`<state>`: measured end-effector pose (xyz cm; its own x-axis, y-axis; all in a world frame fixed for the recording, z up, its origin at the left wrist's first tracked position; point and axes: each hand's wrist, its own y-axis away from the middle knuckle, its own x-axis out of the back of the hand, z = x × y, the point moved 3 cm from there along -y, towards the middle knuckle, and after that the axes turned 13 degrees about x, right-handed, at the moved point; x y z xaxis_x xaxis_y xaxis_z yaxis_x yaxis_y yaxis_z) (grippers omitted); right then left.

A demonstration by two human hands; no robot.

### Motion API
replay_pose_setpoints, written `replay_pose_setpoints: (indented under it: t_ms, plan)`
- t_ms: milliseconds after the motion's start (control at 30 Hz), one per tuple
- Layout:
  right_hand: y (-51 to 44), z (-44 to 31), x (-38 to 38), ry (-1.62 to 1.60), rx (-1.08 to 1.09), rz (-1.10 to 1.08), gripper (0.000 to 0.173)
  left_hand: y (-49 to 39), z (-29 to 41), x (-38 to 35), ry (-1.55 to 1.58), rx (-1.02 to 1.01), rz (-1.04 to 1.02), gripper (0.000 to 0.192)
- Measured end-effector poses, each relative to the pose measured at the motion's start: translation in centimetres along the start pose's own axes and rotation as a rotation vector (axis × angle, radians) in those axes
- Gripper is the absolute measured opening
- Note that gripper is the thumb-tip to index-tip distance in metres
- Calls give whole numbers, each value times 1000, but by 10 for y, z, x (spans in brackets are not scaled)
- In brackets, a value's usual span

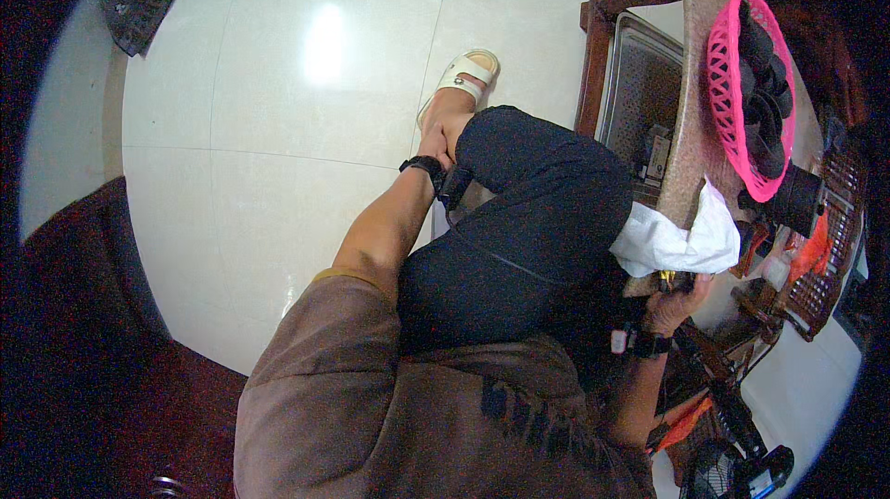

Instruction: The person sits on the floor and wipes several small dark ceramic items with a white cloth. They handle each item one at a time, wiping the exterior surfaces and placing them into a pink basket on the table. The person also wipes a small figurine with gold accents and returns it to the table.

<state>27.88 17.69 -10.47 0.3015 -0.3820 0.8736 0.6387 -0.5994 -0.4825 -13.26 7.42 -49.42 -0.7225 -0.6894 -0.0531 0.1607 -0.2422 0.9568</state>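
My left hand point(435, 145) is down against my bare lower leg point(455, 129), just above a cream sandal point(467, 78). Its fingers are partly hidden, so the grip is unclear. On the right, my right hand point(673, 305) is close under a crumpled white tissue or cloth point(678, 243) by the table edge. A small gold-coloured thing point(667, 278) shows between that hand and the white sheet. Whether the fingers hold either one cannot be made out. Each wrist wears a black band, and a thin black cable point(497, 253) crosses my dark trousers point(528, 235).
A pink plastic basket point(724, 92) with several dark objects stands on the speckled tabletop point(685, 151). Below it, a metal tray point(643, 68) sits in a wooden frame point(592, 81). A black fan point(716, 468) is at lower right. Pale tiles point(278, 221) cover the floor.
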Motion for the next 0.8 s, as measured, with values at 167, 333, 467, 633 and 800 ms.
replay_pose_setpoints:
  t_ms: [167, 333, 467, 633, 800]
  plan:
    - [4, 7, -7, -628, -643, 172, 52, 57, -5, -8, 274, 311, -327, 55]
    - [-7, -2, -4, -512, -581, 137, 56, 130, 10, -12, 409, 580, -518, 55]
    - [-12, -10, 6, 5, 114, -14, 62, 102, 14, -10, 220, 168, -349, 51]
    - [-4, 1, 1, -272, -296, 10, 58, 37, 8, 1, 217, 193, -160, 38]
    - [-20, -19, -4, -527, -828, 167, 59, 39, 6, -9, 571, 355, -198, 42]
